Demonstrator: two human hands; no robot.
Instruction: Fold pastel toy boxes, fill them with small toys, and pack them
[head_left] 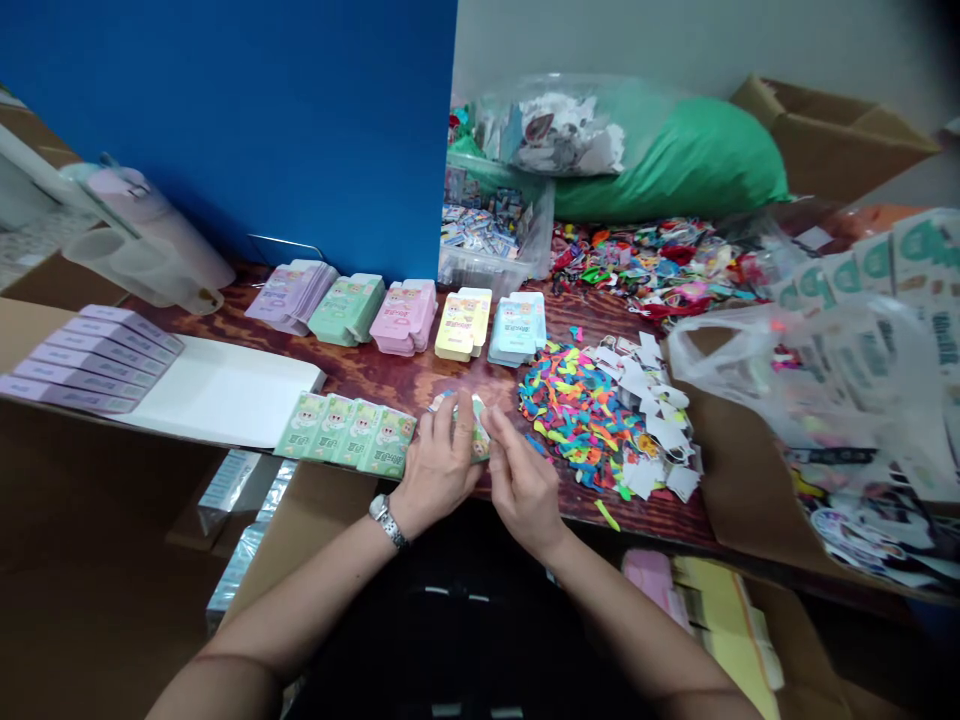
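Tabletop (375, 375) of red-brown varnished wood runs along a blue board (225, 130). Behind it and to the right we note a green sack (667, 165), a plastic tub of printed cards (487, 235) and a cardboard box (832, 130).

We count five stacks of small cartons along the board, from left to right: a lilac stack (289, 295), a green stack (345, 308), a pink stack (403, 317), a yellow stack (463, 323) and a pale blue stack (516, 330). Nearer us, four green cartons (345, 435) lie side by side, and six lilac cartons (90, 360) overlap in a row beside a white sheet (225, 390).

One small printed carton (478, 440) sits between our two hands near the tabletop's front edge, partly hidden by fingers. The left hand (439, 470) arches palm-down, its fingers curled over the carton, with a metal wristwatch (387, 520) on the wrist. The right hand (523, 487) pinches the carton's right side with its fingertips. Both forearms angle inward from the lower corners.

Just right of the hands lies an uncountable heap of bright multicoloured scraps (577, 415), mixed with white paper offcuts (645, 400). Cartoon faces show on the cartons; their lettering is too small to read.
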